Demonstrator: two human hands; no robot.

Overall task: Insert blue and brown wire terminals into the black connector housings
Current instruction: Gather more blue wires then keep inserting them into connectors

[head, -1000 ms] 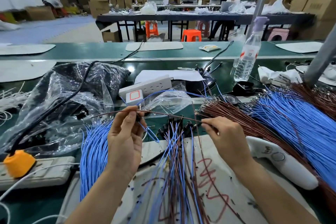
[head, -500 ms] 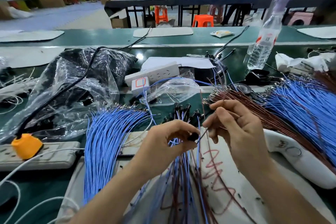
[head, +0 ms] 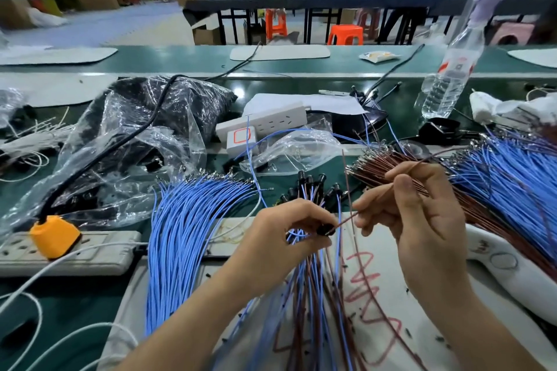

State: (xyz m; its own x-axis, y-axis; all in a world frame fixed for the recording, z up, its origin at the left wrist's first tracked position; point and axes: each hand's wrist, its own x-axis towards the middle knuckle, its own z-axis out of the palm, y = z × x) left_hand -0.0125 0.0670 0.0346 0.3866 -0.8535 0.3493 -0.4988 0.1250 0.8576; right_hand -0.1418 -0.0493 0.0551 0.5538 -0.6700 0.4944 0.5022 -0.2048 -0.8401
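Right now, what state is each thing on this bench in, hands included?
Left hand: fingers pinch the black connector housing.
Right hand: fingers pinch the brown wire.
Brown wire: end meets the housing; whether seated cannot be told.
Orange plug: plugged into the power strip.
Water bottle: standing, capped.
Wired housings: lying clustered, wires inserted.
Blue wire bundle: loose, terminals bare.

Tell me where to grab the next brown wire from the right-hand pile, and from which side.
Probably pinch the insulation just behind a metal terminal at the left end of the brown wire pile, coming from above and left. The terminals fan out free there; farther right the blue bundle crowds it and the right hand covers it.
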